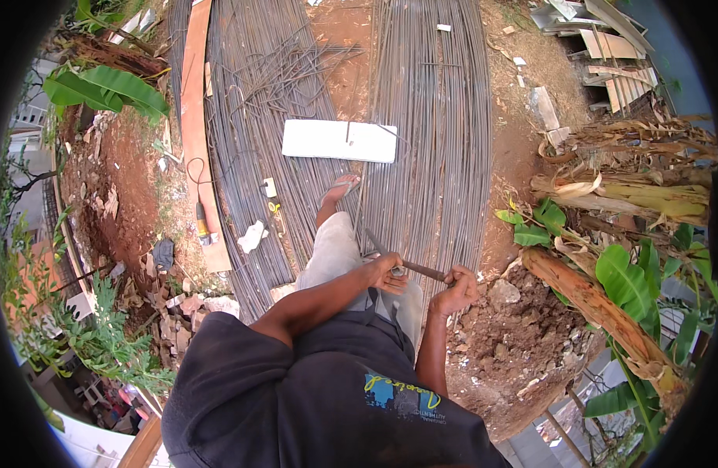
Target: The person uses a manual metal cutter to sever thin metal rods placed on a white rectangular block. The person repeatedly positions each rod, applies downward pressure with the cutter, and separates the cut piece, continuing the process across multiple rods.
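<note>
A dark, slender metal bar [425,271] slants across in front of my lap, over my thighs. My right hand [456,290] is closed in a fist round its right end. My left hand [386,273] has its fingers curled at the bar, further along to the left; a small round rim shows by its fingertips, and I cannot make out what it is. Beneath lies a broad bed of long steel rods [429,187]. My sandalled foot [343,184] rests on the rods, just below a white board [304,140].
Bent rods [285,78] lie tangled at the far left. A yellow and black power tool [202,222] with a cord sits on a long wooden plank [194,101]. Nearby are a yellow tape measure [274,207] and crumpled white paper [252,236]. Banana stems [601,308] and heaped soil [523,335] flank the right.
</note>
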Demonstrator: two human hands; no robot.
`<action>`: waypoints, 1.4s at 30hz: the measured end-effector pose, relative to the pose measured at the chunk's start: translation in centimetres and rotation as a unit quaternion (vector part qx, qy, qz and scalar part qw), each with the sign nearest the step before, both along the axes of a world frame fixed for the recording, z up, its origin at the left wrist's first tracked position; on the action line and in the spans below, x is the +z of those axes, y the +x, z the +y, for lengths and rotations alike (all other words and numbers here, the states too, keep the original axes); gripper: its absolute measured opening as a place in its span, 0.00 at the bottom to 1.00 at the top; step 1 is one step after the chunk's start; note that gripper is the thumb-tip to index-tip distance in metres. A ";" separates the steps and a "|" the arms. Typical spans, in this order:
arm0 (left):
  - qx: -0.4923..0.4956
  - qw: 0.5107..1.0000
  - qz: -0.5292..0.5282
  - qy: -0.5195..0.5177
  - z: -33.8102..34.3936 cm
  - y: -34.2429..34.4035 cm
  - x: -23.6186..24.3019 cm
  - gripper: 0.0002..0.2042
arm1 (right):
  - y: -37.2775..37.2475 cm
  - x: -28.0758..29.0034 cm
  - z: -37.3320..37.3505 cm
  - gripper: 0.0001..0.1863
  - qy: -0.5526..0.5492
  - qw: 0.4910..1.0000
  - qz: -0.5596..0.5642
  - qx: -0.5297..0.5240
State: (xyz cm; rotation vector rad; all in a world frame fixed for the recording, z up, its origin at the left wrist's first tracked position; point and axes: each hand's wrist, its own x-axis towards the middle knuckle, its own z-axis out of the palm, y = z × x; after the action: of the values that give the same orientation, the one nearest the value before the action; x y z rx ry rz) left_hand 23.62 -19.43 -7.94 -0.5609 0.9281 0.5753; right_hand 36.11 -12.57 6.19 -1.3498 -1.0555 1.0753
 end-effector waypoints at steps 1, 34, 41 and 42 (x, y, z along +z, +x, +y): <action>-0.004 1.000 -0.011 -0.009 0.2 -0.9 0.2 0.30 | -1.0 -0.6 0.0 0.12 -0.005 1.000 -0.004 -0.005; -0.489 0.859 -0.095 0.121 22.7 -26.2 -25.0 0.43 | -17.1 -27.8 -4.6 0.11 -0.742 0.595 0.275 -0.138; -0.058 0.933 0.354 0.042 41.7 -21.6 -52.4 0.44 | -16.5 -27.5 -4.9 0.15 -0.749 0.573 0.289 -0.167; -0.035 0.923 0.384 -0.017 43.7 -22.0 -55.9 0.39 | -16.1 -27.8 -4.3 0.16 -0.745 0.585 0.283 -0.151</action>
State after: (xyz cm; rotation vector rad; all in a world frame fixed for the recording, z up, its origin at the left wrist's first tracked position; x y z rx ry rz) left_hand 1.62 24.32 -63.86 -0.3216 1.6962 0.7309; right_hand 19.97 -16.88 -21.58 -1.9882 0.9339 2.0098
